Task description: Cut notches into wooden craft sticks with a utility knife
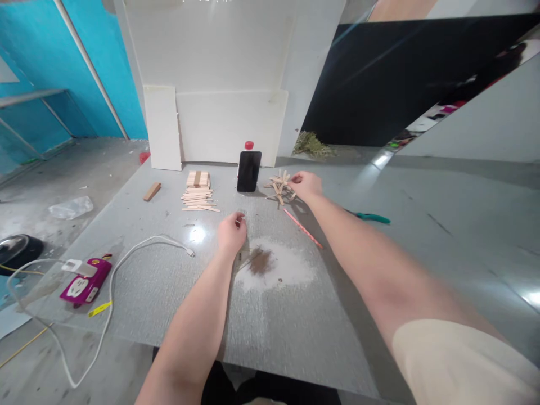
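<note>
My right hand (307, 185) reaches to the far part of the table, its fingertips pinched at the edge of a loose structure of crossed wooden craft sticks (279, 194). Nearer to me, my left hand (233, 230) hovers over or rests on the table with curled fingers; what they hold, if anything, is too small to make out. A pink patterned pencil (302, 228) lies below the structure. To the left are a banded bundle of craft sticks (198, 179) and a loose pile of sticks (197, 198).
A black phone (248, 171) leans upright before a red-capped bottle (248, 145). Teal-handled pliers (373, 217) lie beyond my right forearm. A wooden block (152, 191), a purple power strip (86, 282) and a white cable (113, 281) occupy the left. Pale residue (291, 264) marks the tabletop.
</note>
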Demonstrator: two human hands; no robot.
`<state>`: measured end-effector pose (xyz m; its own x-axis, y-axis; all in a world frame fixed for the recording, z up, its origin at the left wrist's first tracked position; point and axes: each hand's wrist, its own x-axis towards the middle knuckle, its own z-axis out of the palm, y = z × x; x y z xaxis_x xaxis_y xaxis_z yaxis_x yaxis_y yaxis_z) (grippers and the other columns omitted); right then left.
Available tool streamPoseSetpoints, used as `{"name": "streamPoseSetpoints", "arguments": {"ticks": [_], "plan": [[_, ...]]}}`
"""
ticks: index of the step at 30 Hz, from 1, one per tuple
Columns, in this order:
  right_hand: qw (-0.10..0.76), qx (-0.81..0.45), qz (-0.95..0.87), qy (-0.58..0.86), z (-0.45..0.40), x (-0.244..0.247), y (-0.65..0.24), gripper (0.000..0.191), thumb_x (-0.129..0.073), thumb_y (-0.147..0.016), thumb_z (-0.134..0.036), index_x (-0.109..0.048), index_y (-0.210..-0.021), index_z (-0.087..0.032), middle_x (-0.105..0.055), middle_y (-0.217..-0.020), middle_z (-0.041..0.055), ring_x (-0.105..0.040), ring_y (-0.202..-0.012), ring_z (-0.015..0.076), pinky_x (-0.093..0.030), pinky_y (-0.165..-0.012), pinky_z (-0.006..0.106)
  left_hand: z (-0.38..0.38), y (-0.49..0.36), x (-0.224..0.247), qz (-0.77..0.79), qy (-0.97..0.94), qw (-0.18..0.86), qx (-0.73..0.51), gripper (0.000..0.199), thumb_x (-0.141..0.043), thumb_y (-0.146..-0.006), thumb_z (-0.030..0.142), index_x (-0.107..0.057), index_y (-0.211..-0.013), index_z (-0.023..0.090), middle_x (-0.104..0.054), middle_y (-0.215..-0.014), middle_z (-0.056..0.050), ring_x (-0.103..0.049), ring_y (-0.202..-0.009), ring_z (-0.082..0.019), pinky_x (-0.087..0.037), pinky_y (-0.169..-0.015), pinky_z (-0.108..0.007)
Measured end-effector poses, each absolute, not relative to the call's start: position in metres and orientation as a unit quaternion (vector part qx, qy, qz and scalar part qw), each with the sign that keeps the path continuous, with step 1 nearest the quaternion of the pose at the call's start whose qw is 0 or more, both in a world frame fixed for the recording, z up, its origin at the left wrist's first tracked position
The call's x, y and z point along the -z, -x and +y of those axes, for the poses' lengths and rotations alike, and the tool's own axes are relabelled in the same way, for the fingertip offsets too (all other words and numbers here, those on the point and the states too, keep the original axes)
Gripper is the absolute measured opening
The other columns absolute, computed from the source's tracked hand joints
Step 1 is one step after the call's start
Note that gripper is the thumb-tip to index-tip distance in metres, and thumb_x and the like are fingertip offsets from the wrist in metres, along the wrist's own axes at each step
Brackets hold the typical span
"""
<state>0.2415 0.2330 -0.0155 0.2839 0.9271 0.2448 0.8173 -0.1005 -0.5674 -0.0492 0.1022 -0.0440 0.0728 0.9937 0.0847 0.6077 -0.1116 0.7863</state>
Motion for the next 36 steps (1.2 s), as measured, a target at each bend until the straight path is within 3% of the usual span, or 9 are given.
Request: {"name": "streamPoseSetpoints", "arguments": {"ticks": [8,18,26,36], "plan": [[0.334,-0.073,-0.613,0.712,0.175,0.013,-0.250,0.036,-0.064,-0.098,-0.038,-0.061,-0.128,-0.018,-0.063,-0.129,0.0100,-0.066,-0.109,0.0237,-0.058,-0.092,0.046,0.105,0.052,0.044,0.613,-0.654,0.297,-0.329,0.034,-0.061,-0.100,0.039,-0.061,-0.126,0.017,-0.063,-0.126,-0.010,-0.065,-0.108,-0.022,-0.058,-0.093,-0.043],[0.293,-0.088,-0.706,0.639,0.013,0.063,-0.231,0.034,-0.063,-0.099,-0.038,-0.062,-0.125,-0.018,-0.065,-0.125,0.0093,-0.067,-0.104,0.0218,-0.059,-0.088,0.043,0.101,0.057,0.037,0.620,-0.652,0.249,-0.359,0.036,-0.062,-0.099,0.039,-0.060,-0.128,0.017,-0.062,-0.128,-0.010,-0.065,-0.110,-0.022,-0.058,-0.094,-0.044],[0.234,0.005,-0.734,0.638,0.017,0.065,-0.228,0.031,-0.061,-0.099,-0.039,-0.063,-0.126,-0.022,-0.061,-0.135,0.0103,-0.063,-0.114,0.0235,-0.056,-0.097,0.046,0.085,0.065,0.025,0.635,-0.673,0.193,-0.327,0.035,-0.061,-0.099,0.039,-0.061,-0.126,0.017,-0.063,-0.127,-0.010,-0.065,-0.108,-0.022,-0.058,-0.093,-0.043],[0.170,0.030,-0.727,0.665,0.032,0.076,-0.225,0.032,-0.062,-0.099,-0.038,-0.062,-0.126,-0.020,-0.063,-0.130,0.0099,-0.065,-0.109,0.0225,-0.058,-0.093,0.044,0.137,0.138,-0.003,0.652,-0.713,0.099,-0.237,0.036,-0.062,-0.099,0.038,-0.060,-0.128,0.017,-0.062,-0.130,-0.010,-0.064,-0.112,-0.023,-0.057,-0.096,-0.045]]}}
